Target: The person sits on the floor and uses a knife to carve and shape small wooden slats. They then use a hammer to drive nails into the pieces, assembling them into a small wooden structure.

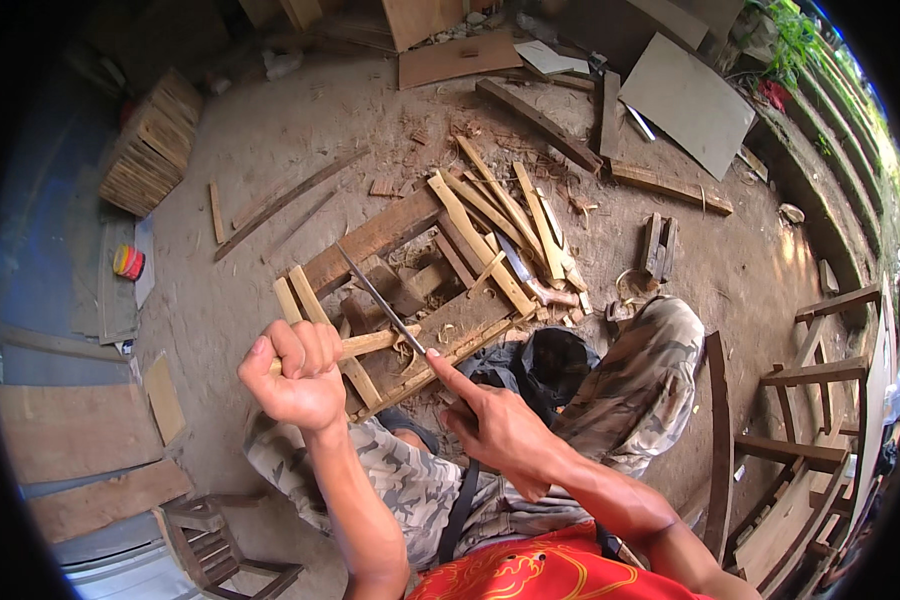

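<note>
My left hand [300, 375] is closed in a fist around a short wooden stick [375, 342], whose free end points right. In my right hand [500, 420] is a long, narrow, dark metal blade [370, 285]; its handle is hidden in my grip. The index finger stretches along the blade, which slants up to the left and crosses the stick near its free end. Whether it is a knife or a file I cannot make out. Below both hands lies a wooden frame [375, 240], with pale wood strips [310, 295] resting across its left side.
A wooden-handled saw or large knife [530, 280] lies among cut strips [485, 205] right of the frame. Boards [540, 122] and a grey panel [685, 105] lie farther off. At left are a stacked wood block [155, 140] and a red-yellow tub [128, 262]; wooden chair frames [820, 375] stand right.
</note>
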The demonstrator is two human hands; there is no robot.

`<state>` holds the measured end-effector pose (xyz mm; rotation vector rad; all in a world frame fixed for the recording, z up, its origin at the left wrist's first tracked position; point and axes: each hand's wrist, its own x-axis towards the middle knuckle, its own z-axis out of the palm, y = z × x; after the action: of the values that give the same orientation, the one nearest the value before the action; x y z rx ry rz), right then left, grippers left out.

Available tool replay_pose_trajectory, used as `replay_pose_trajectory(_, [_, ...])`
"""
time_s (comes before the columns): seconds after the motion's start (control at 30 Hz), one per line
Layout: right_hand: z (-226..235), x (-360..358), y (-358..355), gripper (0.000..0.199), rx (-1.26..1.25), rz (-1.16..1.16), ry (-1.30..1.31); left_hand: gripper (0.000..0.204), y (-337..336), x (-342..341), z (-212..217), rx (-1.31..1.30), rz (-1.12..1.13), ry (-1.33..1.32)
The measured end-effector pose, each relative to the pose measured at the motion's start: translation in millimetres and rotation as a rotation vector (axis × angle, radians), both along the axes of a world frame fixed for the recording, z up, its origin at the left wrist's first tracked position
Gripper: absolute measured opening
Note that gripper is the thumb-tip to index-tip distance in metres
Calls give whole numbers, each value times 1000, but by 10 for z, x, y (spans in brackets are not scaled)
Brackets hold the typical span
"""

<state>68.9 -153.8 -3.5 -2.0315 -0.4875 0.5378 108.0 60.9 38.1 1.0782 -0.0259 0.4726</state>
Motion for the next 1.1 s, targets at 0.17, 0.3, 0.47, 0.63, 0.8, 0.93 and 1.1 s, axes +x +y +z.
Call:
replay_pose_trajectory(0.17, [16, -84, 67, 80, 196, -122, -345, 43, -43, 1, 3, 27, -38, -16])
replay_pose_trajectory(0.3, [-103, 7, 33, 81, -232, -22, -5, 43, -52, 7, 10, 35, -66, -63])
replay_pose_trajectory(0.47, [-205, -53, -129, 79, -69, 5, -119, 44, -49, 1, 1, 44, -102, -81])
replay_pose_trajectory(0.63, [-166, -9, -47, 81, -78, 7, -35, 44, -38, -80, -32, 83, -153, -137])
replay_pose_trajectory(0.8, [-113, 73, -81, 80, 76, -102, -138, 44, 9, -124, -58, 38, -169, -174])
replay_pose_trajectory(0.93, [-118, 6, -39, 80, 235, -132, -196, 44, 19, -125, -58, 60, -202, -199])
replay_pose_trajectory(1.1, [-77, -31, 4, 78, 17, -24, -22, 44, 10, -102, -49, 53, -212, -235])
